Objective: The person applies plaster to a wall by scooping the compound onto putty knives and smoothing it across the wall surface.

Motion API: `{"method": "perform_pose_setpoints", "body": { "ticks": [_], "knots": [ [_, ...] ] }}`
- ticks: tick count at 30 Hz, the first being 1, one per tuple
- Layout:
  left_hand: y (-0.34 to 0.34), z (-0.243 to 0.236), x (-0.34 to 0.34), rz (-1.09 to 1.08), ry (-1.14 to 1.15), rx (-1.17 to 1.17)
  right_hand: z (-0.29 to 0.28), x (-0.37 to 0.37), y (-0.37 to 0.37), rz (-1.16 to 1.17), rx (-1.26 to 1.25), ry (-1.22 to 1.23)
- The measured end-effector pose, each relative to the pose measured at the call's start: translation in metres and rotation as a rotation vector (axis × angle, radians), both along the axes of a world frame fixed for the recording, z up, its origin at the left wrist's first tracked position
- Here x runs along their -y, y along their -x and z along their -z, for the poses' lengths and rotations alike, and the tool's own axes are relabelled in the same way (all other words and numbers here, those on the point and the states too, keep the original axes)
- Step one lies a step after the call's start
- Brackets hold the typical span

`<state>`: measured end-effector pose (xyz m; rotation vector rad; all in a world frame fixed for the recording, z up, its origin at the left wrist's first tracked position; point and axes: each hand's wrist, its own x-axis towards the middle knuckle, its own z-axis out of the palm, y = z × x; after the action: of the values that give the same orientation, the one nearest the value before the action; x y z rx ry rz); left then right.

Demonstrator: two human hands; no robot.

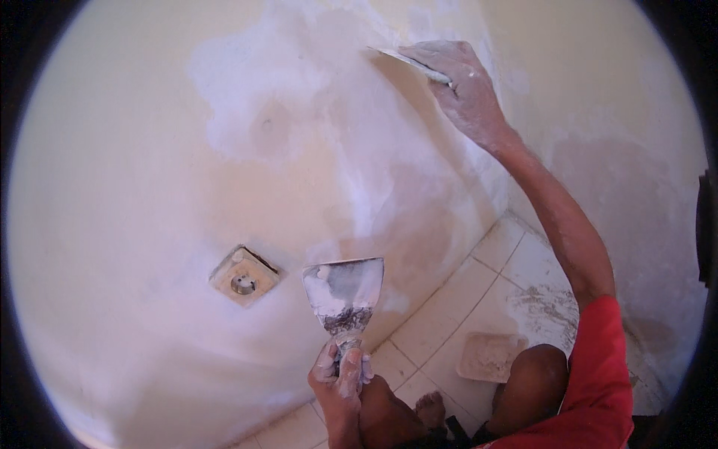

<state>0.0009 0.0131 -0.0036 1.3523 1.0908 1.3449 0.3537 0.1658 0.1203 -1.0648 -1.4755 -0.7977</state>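
My left hand (340,378) is closed round the handle of a wide putty knife (345,288), held upright with its blade up and smeared with white filler. Higher up and to the right, my right hand (460,93) grips a flat scraper (411,64), seen nearly edge-on. Its far edge is at or very near the wall (284,194); I cannot tell whether it touches. White and greyish patches of filler spread over the cream wall around it. Both hands are dusted with white.
A square socket (244,277) sits on the wall left of the putty knife, tilted in view. On the tiled floor (449,299) stands a shallow tray (490,355) with residue, by my bent knee (535,378). Another patched wall (621,150) meets this one at the right. White smears mark the tiles.
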Motion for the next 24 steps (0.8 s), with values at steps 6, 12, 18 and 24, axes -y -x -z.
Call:
{"method": "perform_pose_setpoints", "body": {
  "ticks": [6, 12, 18, 24],
  "knots": [
    [0.002, 0.000, 0.001, 0.003, 0.009, 0.052, 0.078, -0.032, 0.018, 0.198, 0.047, 0.025],
    [0.004, 0.002, -0.001, 0.030, -0.004, 0.067, 0.133, -0.008, -0.009, 0.124, -0.059, 0.234],
    [0.000, 0.002, -0.002, 0.046, 0.032, 0.031, 0.020, -0.011, -0.030, 0.085, -0.116, 0.087],
    [-0.008, 0.006, -0.002, 0.013, -0.006, 0.060, 0.007, -0.030, 0.001, 0.059, -0.069, 0.072]
  ]
}}
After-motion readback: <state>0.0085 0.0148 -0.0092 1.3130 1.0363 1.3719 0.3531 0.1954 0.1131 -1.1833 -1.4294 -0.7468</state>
